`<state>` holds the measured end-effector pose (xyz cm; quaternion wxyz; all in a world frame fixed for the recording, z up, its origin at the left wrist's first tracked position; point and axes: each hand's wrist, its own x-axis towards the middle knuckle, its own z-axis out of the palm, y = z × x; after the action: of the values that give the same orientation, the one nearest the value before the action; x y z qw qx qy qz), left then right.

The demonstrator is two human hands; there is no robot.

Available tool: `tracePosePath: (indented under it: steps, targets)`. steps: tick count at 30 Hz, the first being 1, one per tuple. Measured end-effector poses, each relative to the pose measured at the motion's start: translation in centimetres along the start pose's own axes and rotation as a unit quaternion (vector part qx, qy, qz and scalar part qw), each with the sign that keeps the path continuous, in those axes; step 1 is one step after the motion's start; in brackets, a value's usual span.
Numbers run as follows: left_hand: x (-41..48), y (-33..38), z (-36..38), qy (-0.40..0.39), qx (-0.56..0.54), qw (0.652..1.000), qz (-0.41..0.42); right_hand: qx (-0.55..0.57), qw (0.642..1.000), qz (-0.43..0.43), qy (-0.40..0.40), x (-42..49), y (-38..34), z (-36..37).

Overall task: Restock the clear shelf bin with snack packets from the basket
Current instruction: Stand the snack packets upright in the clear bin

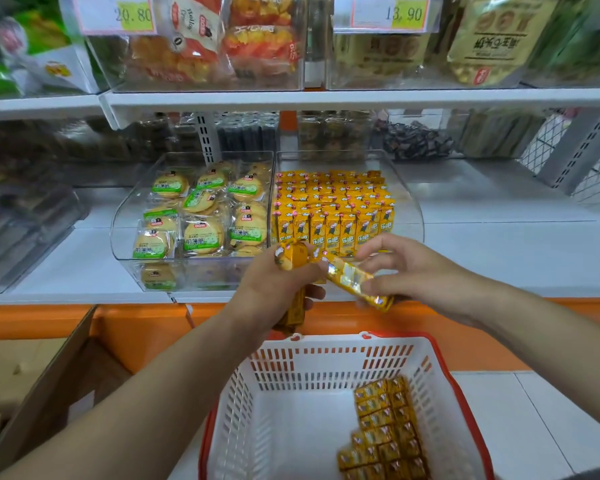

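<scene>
My left hand (274,285) grips a bundle of long yellow snack packets (293,258), held upright in front of the shelf edge. One yellow packet (357,284) lies slanted between my hands, and my right hand (406,268) pinches its lower right end. Just behind them stands the clear shelf bin (404,188), with rows of the same yellow packets (329,206) standing upright in it. Below is the white basket with a red rim (329,362), holding several more yellow packets (385,431) stacked against its right side.
A clear bin of round green-labelled biscuit packs (201,213) adjoins the yellow bin on the left. An upper shelf (326,98) with price tags overhangs. The orange shelf base (136,323) runs below. An open cardboard box (49,386) stands at lower left.
</scene>
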<state>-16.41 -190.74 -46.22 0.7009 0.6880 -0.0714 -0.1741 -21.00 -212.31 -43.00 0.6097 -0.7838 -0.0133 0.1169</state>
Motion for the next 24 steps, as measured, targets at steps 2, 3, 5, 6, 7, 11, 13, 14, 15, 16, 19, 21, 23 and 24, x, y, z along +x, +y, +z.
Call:
tracePosePath:
  steps: [2, 3, 5, 6, 7, 11, 13, 14, 15, 16, 19, 21, 23, 24]
  targets:
    - [0.1, 0.0, 0.1, -0.004, 0.004, 1.000, 0.004, -0.038, 0.998, -0.004, -0.040, 0.0, 0.1, 1.1]
    - [0.1, 0.0, 0.1, -0.006, 0.009, 1.000, 0.005, -0.049, 0.998, -0.006, -0.042, 0.1, 0.2, 1.5]
    - [0.1, -0.1, 0.1, -0.007, 0.014, 1.000, 0.002, -0.063, 0.998, -0.013, -0.027, 0.4, 0.4, 1.9]
    - [0.1, -0.1, 0.1, -0.007, 0.019, 1.000, -0.002, -0.070, 0.997, -0.018, -0.026, 0.6, 0.4, 1.8]
    - [0.1, -0.1, 0.0, -0.008, 0.027, 1.000, -0.007, -0.079, 0.996, -0.024, -0.030, 0.7, 0.4, 1.6]
    - [0.2, 0.3, -0.7, -0.031, 0.084, 0.995, -0.047, -0.083, 0.996, -0.028, 0.010, 1.4, -0.3, -0.3]
    - [0.2, 0.4, -1.0, -0.040, 0.087, 0.993, -0.065, -0.084, 0.993, -0.040, 0.077, 2.2, -0.7, -1.9]
    - [0.3, 0.4, -1.2, -0.041, 0.082, 0.994, -0.067, -0.097, 0.988, -0.052, 0.111, 2.5, -0.8, -2.9]
    - [0.4, 0.4, -1.3, -0.038, 0.077, 0.994, -0.064, -0.116, 0.981, -0.064, 0.143, 2.9, -1.0, -3.8]
    - [0.4, 0.4, -1.4, -0.037, 0.073, 0.995, -0.057, -0.144, 0.972, -0.071, 0.172, 3.4, -1.0, -4.8]
    - [0.5, 0.6, -1.6, -0.040, 0.079, 0.995, -0.040, -0.256, 0.936, -0.083, 0.228, 5.2, -1.0, -7.1]
    - [0.4, 0.7, -1.7, -0.039, 0.076, 0.996, -0.038, -0.356, 0.899, -0.101, 0.233, 6.6, -1.0, -7.8]
    - [0.4, 0.8, -1.8, -0.047, 0.081, 0.995, -0.026, -0.433, 0.869, -0.112, 0.211, 8.0, -1.1, -8.1]
    - [0.3, 0.9, -1.9, -0.052, 0.085, 0.995, -0.020, -0.467, 0.855, -0.106, 0.201, 8.6, -1.1, -8.2]
